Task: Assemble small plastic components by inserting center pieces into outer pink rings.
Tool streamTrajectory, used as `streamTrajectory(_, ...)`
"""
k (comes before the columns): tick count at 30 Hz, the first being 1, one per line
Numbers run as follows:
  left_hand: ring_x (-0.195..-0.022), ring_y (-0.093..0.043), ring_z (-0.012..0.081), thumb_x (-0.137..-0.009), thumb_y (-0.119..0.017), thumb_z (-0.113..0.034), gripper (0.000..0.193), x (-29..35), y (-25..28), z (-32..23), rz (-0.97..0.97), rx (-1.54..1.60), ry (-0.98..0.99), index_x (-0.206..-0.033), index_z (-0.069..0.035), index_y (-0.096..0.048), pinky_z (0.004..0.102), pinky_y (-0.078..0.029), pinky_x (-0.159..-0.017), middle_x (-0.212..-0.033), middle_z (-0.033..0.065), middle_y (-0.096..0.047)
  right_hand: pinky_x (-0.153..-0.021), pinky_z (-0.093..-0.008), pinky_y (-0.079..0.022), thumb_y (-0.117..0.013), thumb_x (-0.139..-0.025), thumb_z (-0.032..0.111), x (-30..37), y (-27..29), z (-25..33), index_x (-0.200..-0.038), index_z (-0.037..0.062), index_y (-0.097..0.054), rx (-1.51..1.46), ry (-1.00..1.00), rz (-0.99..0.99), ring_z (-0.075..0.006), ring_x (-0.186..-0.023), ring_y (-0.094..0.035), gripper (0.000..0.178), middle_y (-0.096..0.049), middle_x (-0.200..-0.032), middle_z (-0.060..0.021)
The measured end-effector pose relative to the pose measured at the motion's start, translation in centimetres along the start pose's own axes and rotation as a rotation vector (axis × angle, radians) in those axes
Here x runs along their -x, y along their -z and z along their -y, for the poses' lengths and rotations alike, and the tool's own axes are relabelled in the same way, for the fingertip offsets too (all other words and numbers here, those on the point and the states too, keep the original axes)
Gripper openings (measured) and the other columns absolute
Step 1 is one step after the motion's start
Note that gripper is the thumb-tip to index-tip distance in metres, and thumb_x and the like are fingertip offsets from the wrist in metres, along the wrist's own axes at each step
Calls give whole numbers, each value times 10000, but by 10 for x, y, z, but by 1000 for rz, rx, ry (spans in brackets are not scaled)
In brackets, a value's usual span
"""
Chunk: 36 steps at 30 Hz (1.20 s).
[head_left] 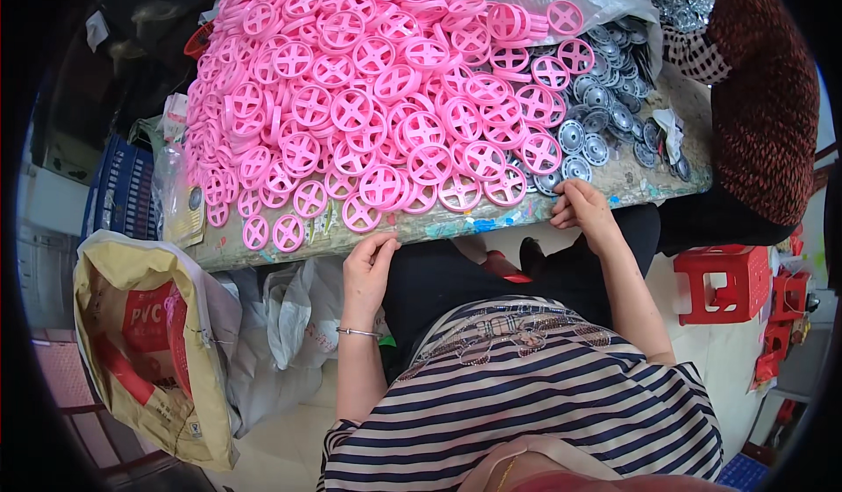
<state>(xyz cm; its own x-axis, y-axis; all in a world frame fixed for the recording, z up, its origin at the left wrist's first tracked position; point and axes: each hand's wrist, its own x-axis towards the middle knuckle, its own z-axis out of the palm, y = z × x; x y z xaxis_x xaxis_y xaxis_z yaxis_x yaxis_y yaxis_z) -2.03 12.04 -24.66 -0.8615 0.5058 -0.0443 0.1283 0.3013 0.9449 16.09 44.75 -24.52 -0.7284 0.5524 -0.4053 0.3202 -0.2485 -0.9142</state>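
Curling nearly closed by the worktop (237, 245), the left hand (368, 264) is near pink wheels (352, 110), the right hand (582, 208) near grey discs (596, 97); either grip's contents unclear.

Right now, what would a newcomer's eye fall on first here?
A heap of pink, plastic-looking, cross-spoked rings covers much of the stained table. Shiny grey round discs lie to its right. The bare left hand and right hand are at the near edge.
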Motion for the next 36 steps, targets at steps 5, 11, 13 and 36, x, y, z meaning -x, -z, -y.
streamTrajectory(5, -881, -631, 107, -920, -587, -89, 176, -19, 12, -10, -65, -1, -61, -1048, 6, -662, 238, -479, -805, -932, 53, -677, -575, -221, -490, -461, -979, 255, 12, -13, 6, -1016, 62, -586, 90, 38, 74, -106, -631, -617, 233, -602, -744, -19)
streamTrajectory(11, -892, -618, 99, -924, -578, -87, 185, -58, 18, -77, -118, 41, -188, -1060, 15, -653, 226, -470, -807, -939, 54, -672, -765, -294, -512, -635, -876, 147, 118, -146, 115, -1127, 15, -588, 342, 366, 1185, -176, -884, -637, 288, -618, -990, -99)
streamTrajectory(13, -896, -616, 98, -923, -580, -89, 188, -67, 15, -85, -120, 87, -245, -1064, 13, -653, 228, -471, -809, -938, 53, -671, -828, -411, -469, -661, -822, 209, 147, -191, 102, -1147, 8, -540, 273, 737, 1388, -346, -933, -567, 401, -586, -975, -156)
streamTrajectory(36, -822, -654, 176, -862, -637, -73, 143, -70, -9, -91, -108, -331, -582, -978, -3, -683, 287, -496, -734, -874, 100, -688, -750, -445, -452, -513, -845, 310, 224, -259, 94, -911, 39, -571, 169, 1604, 1439, -334, -907, -567, 285, -583, -969, -157)
